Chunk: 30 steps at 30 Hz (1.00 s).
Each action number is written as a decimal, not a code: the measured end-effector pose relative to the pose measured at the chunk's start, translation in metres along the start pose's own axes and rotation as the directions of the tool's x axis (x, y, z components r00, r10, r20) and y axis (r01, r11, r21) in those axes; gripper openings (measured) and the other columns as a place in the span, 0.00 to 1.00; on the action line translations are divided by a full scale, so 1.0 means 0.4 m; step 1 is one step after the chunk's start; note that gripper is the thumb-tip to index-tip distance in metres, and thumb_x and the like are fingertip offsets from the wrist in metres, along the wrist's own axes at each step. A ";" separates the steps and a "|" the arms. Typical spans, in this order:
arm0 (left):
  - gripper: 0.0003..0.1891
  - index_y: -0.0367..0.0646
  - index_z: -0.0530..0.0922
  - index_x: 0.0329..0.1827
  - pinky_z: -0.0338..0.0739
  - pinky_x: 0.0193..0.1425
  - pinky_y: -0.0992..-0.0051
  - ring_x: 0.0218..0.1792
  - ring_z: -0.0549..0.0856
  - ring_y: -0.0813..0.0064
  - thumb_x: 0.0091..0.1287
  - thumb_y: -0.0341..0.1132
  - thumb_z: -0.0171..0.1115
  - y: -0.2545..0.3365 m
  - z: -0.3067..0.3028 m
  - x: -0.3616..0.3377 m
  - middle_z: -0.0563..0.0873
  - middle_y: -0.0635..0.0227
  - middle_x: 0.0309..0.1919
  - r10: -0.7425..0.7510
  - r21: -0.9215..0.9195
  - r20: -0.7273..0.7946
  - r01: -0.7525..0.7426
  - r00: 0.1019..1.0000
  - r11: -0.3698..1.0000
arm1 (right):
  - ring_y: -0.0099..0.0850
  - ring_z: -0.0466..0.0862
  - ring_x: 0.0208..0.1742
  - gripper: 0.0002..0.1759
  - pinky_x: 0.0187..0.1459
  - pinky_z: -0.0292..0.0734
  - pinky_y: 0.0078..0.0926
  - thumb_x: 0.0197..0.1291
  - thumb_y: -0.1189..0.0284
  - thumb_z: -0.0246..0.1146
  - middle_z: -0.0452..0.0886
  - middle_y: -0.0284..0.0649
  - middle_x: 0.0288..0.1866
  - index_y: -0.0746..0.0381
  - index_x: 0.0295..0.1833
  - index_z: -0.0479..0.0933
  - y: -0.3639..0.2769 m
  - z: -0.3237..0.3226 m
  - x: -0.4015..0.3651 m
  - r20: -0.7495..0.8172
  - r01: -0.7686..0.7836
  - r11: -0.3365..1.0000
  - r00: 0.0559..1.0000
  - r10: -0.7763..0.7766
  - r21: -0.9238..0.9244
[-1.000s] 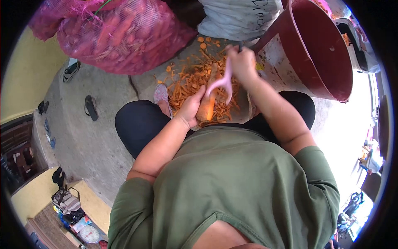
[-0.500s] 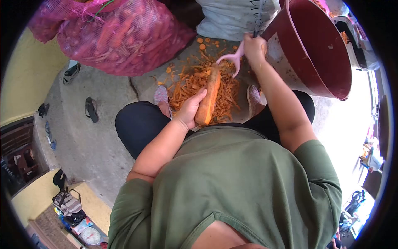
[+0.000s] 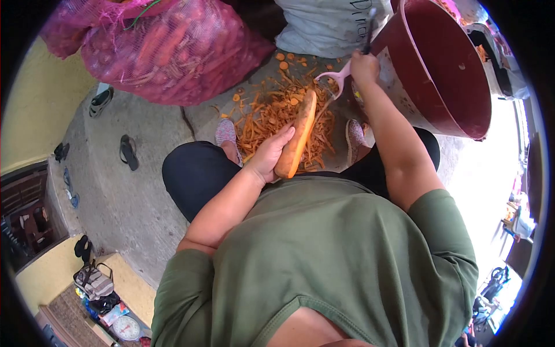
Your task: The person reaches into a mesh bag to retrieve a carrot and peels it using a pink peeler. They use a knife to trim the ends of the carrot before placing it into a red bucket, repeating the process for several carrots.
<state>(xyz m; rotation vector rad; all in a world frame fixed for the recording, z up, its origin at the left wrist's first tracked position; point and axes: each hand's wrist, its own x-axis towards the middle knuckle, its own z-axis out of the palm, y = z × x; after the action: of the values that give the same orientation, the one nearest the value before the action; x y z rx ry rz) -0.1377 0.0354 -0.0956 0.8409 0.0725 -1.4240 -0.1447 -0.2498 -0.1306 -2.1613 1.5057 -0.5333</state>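
My left hand (image 3: 270, 155) is closed around the lower part of a large carrot (image 3: 302, 134), its far end pointing up and slightly right. Bright orange shows along the carrot's right side, while its left side is duller. My right hand (image 3: 364, 69) grips a pink Y-shaped peeler (image 3: 342, 76), whose head is just beyond the carrot's far end, apart from it. A thin dark stick-like part extends from the far side of that fist, possibly the peeler's handle. Beneath both hands, a heap of orange peelings (image 3: 272, 115) covers the floor between my feet.
A pink mesh sack (image 3: 173, 52) full of carrots lies ahead on the left, with a white sack (image 3: 321, 26) beside it. On the right a big dark-red tub (image 3: 399, 75) leans close to my right arm. Loose sandals (image 3: 128, 152) lie on the concrete floor at left.
My right hand and the peeler have moved slightly right, away from the carrot's tip. The carrot has turned a little in my left hand, its far end shifting right.
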 end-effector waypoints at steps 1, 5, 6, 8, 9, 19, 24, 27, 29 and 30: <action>0.17 0.43 0.68 0.48 0.74 0.35 0.76 0.31 0.77 0.76 0.65 0.45 0.43 0.004 -0.007 0.006 0.77 0.66 0.33 0.006 -0.008 0.006 -0.006 1.000 1.000 | 0.44 0.79 0.34 0.23 0.35 0.73 0.36 0.48 0.57 0.53 0.77 0.54 0.30 0.70 0.30 0.75 -0.002 -0.005 0.004 0.013 -0.005 1.000 1.000 0.004 0.024; 0.17 0.43 0.68 0.48 0.74 0.36 0.76 0.34 0.78 0.76 0.65 0.45 0.42 -0.004 -0.053 0.039 0.76 0.66 0.34 -0.063 -0.097 0.013 0.064 0.998 0.993 | 0.36 0.80 0.25 0.19 0.29 0.73 0.30 0.46 0.58 0.58 0.77 0.47 0.20 0.66 0.23 0.74 -0.122 -0.084 -0.180 0.172 -0.052 0.920 0.985 -0.017 0.388; 0.17 0.43 0.68 0.48 0.74 0.36 0.76 0.34 0.78 0.75 0.65 0.45 0.42 -0.001 -0.046 0.036 0.76 0.66 0.34 -0.085 -0.101 -0.021 0.082 0.996 0.991 | 0.31 0.78 0.22 0.17 0.26 0.71 0.27 0.47 0.60 0.59 0.76 0.43 0.18 0.65 0.24 0.74 -0.095 -0.037 -0.219 0.145 0.085 0.935 0.979 -0.143 0.344; 0.17 0.43 0.68 0.48 0.75 0.37 0.75 0.35 0.78 0.75 0.65 0.45 0.41 0.009 -0.023 0.030 0.77 0.66 0.35 -0.131 -0.108 -0.082 0.121 0.988 0.987 | 0.30 0.74 0.19 0.16 0.26 0.70 0.27 0.47 0.63 0.59 0.73 0.41 0.15 0.67 0.23 0.73 -0.145 -0.110 -0.337 0.370 -0.053 0.849 0.913 -0.171 0.525; 0.18 0.42 0.68 0.48 0.75 0.38 0.74 0.36 0.78 0.74 0.65 0.46 0.41 0.003 -0.018 0.031 0.77 0.65 0.35 -0.079 -0.148 -0.069 0.068 0.995 0.987 | 0.25 0.73 0.19 0.14 0.24 0.68 0.26 0.48 0.64 0.58 0.73 0.39 0.15 0.66 0.24 0.74 -0.136 -0.097 -0.341 0.376 -0.002 0.867 0.902 -0.214 0.498; 0.17 0.43 0.67 0.49 0.74 0.37 0.74 0.32 0.77 0.73 0.64 0.45 0.43 -0.005 -0.018 0.016 0.75 0.63 0.34 -0.046 -0.042 -0.018 0.045 0.999 0.998 | 0.40 0.78 0.25 0.20 0.28 0.71 0.34 0.46 0.58 0.58 0.77 0.50 0.23 0.68 0.28 0.74 -0.006 0.010 -0.011 -0.028 -0.031 0.981 0.999 0.037 0.193; 0.18 0.43 0.68 0.44 0.76 0.36 0.70 0.31 0.77 0.73 0.65 0.48 0.40 0.014 -0.005 0.028 0.76 0.66 0.32 -0.145 -0.154 -0.083 0.131 0.986 0.979 | 0.31 0.78 0.23 0.16 0.30 0.72 0.29 0.46 0.62 0.59 0.75 0.44 0.17 0.66 0.23 0.74 -0.139 -0.097 -0.293 0.373 -0.026 0.897 0.914 -0.157 0.441; 0.19 0.41 0.69 0.46 0.76 0.35 0.70 0.34 0.78 0.73 0.66 0.47 0.39 0.004 -0.007 0.028 0.77 0.65 0.34 -0.129 -0.134 -0.073 0.118 0.989 0.984 | 0.36 0.78 0.25 0.15 0.31 0.71 0.30 0.47 0.63 0.59 0.76 0.47 0.20 0.66 0.24 0.74 -0.134 -0.081 -0.346 0.402 0.044 0.893 0.882 -0.246 0.449; 0.18 0.40 0.68 0.48 0.76 0.35 0.72 0.34 0.78 0.72 0.65 0.45 0.41 -0.022 -0.044 0.033 0.76 0.64 0.33 0.013 0.071 -0.032 -0.011 0.999 0.997 | 0.41 0.79 0.27 0.17 0.32 0.72 0.31 0.47 0.61 0.58 0.77 0.49 0.22 0.67 0.25 0.75 -0.117 -0.025 -0.273 0.285 0.068 0.929 0.941 -0.181 0.364; 0.18 0.40 0.67 0.48 0.75 0.35 0.72 0.33 0.78 0.72 0.65 0.45 0.41 -0.025 -0.043 0.030 0.76 0.64 0.33 -0.025 0.024 -0.041 0.026 0.999 0.999 | 0.43 0.80 0.29 0.19 0.32 0.72 0.32 0.47 0.59 0.56 0.77 0.51 0.23 0.67 0.26 0.75 -0.100 0.000 -0.207 0.225 0.055 0.958 0.967 -0.121 0.281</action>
<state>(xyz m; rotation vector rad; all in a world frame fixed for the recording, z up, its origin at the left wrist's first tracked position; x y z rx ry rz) -0.1367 0.0357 -0.1187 0.8917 0.0973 -1.4342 -0.1410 -0.1597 -0.1129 -2.0023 1.1393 -0.4591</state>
